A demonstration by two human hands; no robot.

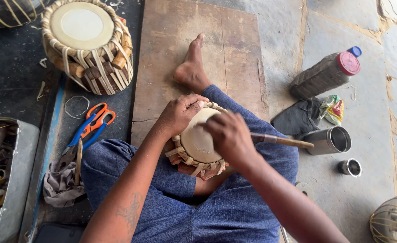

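Small drum (pixel 198 143) resting in lap of seated person, tilted, pale skin head facing up, woven strap lacing already around rim. Left hand (pixel 179 113) curled over far rim, fingers closed on lacing, steadying shell. Right hand (pixel 227 135) closed around wooden-handled tool (pixel 281 141), working end hidden under hand at head's edge. Head fitted and laced; judged mid-stage, edge work under way, extent remaining not discernible. Larger laced drum (pixel 87 45) on floor beyond, with wooden pegs; scissors (pixel 92 123) nearby; steel cup (pixel 330 140) at right.
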